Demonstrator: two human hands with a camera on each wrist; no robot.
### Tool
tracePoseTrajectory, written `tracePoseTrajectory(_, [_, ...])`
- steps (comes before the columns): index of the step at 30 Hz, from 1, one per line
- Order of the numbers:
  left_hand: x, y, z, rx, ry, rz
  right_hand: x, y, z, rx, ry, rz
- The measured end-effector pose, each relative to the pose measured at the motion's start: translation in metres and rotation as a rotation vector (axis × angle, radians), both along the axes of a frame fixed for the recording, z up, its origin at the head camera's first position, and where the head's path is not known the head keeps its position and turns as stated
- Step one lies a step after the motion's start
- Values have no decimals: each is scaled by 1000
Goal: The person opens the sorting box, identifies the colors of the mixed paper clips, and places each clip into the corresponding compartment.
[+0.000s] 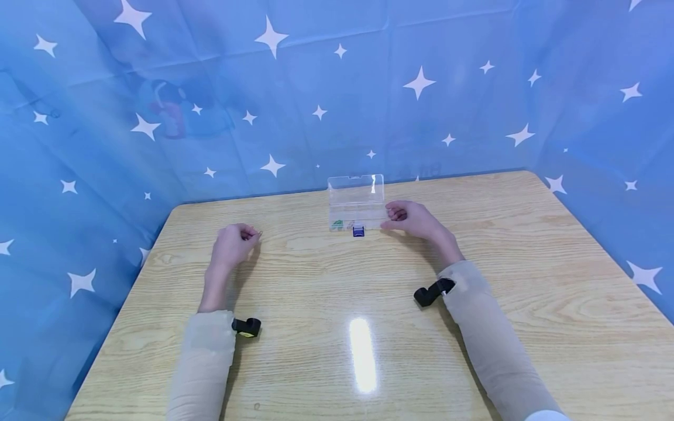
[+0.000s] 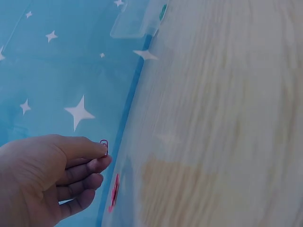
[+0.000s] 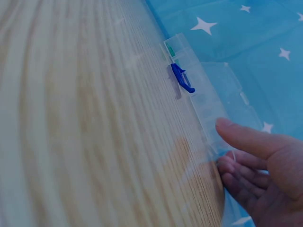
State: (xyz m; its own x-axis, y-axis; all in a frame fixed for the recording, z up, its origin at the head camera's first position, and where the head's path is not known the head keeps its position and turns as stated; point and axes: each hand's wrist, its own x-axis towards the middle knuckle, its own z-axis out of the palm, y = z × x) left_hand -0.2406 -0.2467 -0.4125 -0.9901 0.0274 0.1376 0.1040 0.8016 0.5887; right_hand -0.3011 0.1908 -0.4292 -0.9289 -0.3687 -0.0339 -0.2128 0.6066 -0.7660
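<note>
My left hand pinches a small pink paperclip; my right hand, fingers loosely curled, steadies the clear plastic compartment box. I'd carry it level.

A light wooden table carries an open clear plastic box.

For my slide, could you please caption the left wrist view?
Left hand pinches a small pink paper clip above the wooden table.
</note>
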Motion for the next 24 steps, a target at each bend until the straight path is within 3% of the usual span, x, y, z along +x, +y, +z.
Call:
tracePoseTrajectory(14, [-12, 42, 5, 14, 60, -62, 1, 0, 0, -8, -6, -7])
tracePoseTrajectory(24, [-22, 71, 6, 30, 58, -103, -1, 0, -2, 7, 7, -2])
